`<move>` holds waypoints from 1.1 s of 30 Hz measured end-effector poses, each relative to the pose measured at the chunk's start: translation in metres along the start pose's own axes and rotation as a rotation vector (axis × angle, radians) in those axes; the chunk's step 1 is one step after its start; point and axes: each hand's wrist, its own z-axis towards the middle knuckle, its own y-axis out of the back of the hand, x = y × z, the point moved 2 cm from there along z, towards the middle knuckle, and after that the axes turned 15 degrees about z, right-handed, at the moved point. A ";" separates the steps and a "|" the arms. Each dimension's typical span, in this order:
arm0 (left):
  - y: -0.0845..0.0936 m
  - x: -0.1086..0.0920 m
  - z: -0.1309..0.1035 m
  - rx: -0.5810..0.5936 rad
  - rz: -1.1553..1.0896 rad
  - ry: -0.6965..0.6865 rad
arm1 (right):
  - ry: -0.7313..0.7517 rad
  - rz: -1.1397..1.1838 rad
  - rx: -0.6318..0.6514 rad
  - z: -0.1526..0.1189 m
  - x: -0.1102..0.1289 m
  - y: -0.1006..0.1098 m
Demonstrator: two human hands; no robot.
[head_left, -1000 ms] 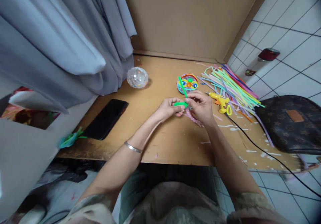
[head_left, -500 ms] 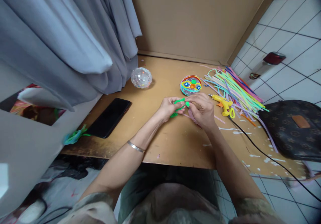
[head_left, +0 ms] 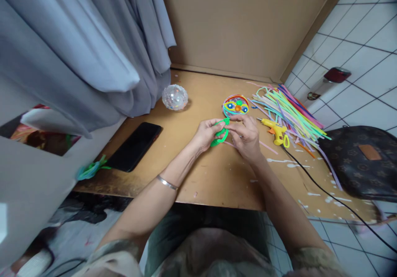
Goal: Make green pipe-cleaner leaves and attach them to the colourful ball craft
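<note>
My left hand [head_left: 207,134] pinches a bright green pipe cleaner piece [head_left: 222,137] that curves in a loop above the table. Close against it on the right, my right hand [head_left: 245,136] has its fingertips together at the green piece's upper end. Just beyond my hands sits a round clear piece decorated with coloured strips [head_left: 235,106], with two blue-and-white dots and an orange one. To the right lies a yellow glue gun [head_left: 277,132] with its black cord. A pale pink strip [head_left: 268,147] sticks out on the table beside my right hand.
A clear ball [head_left: 175,97] stands at the back left. The black phone [head_left: 135,146] and a green-blue bundle [head_left: 92,168] lie left. Many coloured pipe cleaners [head_left: 290,109] are heaped right, near a dark patterned bag [head_left: 362,161]. A grey curtain [head_left: 118,41] hangs at left.
My right hand has shifted slightly left and down. The green piece now shows as a larger curved loop, and the pink fuzzy piece under my right hand is no longer visible.
</note>
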 end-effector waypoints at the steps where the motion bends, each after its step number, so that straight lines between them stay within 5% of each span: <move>1: 0.001 0.001 0.000 -0.003 0.007 0.000 | 0.002 -0.006 0.002 0.000 0.000 0.000; 10: 0.003 0.003 0.002 -0.122 0.027 -0.057 | -0.046 0.106 0.031 0.000 0.004 0.000; 16: 0.002 -0.001 0.001 -0.150 0.020 -0.057 | -0.372 0.364 -0.166 0.002 0.003 0.001; 24: 0.000 0.005 0.000 -0.151 0.094 -0.080 | -0.777 0.643 -0.122 -0.004 -0.004 -0.008; 33: -0.002 0.007 0.001 -0.079 0.059 -0.081 | -0.784 0.667 -0.135 -0.001 -0.003 -0.007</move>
